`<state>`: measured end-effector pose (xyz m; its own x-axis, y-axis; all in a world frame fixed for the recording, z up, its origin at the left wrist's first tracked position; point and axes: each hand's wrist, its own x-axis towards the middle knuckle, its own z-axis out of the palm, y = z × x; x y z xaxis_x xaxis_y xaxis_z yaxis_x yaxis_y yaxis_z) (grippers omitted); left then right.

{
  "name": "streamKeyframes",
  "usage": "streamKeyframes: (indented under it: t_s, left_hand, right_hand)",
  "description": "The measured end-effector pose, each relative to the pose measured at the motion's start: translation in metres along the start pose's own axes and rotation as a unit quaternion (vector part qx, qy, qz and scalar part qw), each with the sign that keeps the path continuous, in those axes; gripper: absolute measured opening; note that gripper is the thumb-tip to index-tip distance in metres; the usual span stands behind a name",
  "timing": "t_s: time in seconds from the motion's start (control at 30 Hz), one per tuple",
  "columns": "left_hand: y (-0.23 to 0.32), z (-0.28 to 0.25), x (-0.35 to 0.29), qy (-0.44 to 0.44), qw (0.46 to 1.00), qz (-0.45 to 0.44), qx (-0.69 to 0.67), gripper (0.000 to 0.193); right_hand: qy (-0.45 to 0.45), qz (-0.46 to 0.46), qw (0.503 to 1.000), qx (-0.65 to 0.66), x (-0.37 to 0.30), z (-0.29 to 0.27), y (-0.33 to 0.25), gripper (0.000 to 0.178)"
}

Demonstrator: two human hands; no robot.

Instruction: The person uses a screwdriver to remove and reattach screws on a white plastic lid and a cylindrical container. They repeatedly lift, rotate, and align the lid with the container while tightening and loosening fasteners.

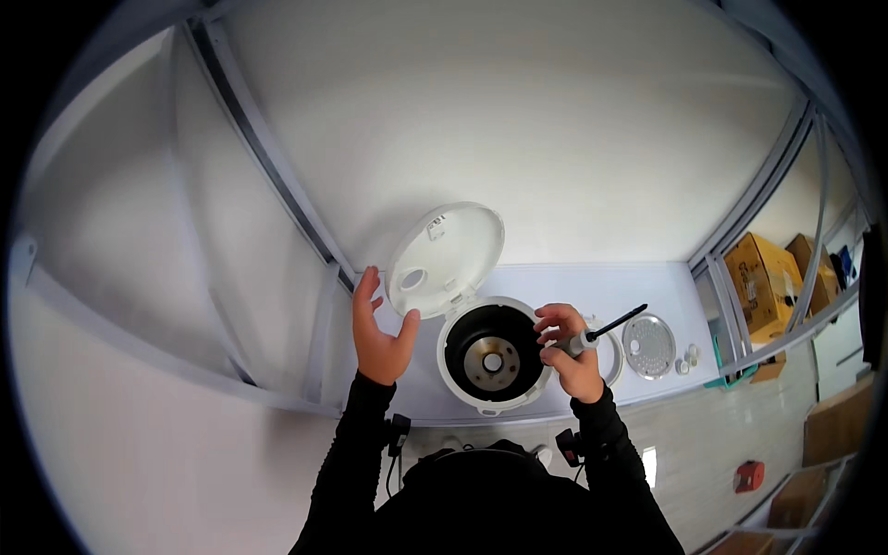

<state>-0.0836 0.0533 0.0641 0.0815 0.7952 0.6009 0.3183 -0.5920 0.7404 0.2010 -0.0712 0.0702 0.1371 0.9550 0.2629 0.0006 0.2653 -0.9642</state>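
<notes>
A white rice cooker [447, 377] stands on the bench with its lid [460, 254] swung up and tilted toward the back left. Inside the dark cavity a round metal heating plate [476, 372] shows, with no inner pot over it. My left hand [384, 344] is raised by the lid's left edge, fingers spread, holding nothing; whether the thumb touches the lid I cannot tell. Over the cooker's right rim, my right hand [575, 372] grips a screwdriver [618, 324] by its grey handle. Its dark shaft points right and away from me, off the cooker.
Right of the cooker, a white ring [617, 356], partly behind my right hand, a perforated metal disc [649, 348] and several small round parts [690, 356] lie on the white bench [555, 279]. Metal frame posts flank the bench. Cardboard boxes [764, 287] and a red object [749, 476] are farther right.
</notes>
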Motion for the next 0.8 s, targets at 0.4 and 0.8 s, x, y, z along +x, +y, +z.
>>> streamKeyframes:
  t_s: [0.4,0.8]
  left_hand:
    - [-0.007,-0.003,0.005,-0.105,0.982,0.016,-0.153,0.058]
    - [0.043,-0.003,-0.028,-0.251,0.951,0.180,-0.004,0.061]
  right_hand:
    - [0.151,-0.054,0.986,-0.036,-0.038,0.026,-0.012,0.034]
    - [0.085,0.040,0.996,0.008,-0.040,0.018,-0.013,0.055]
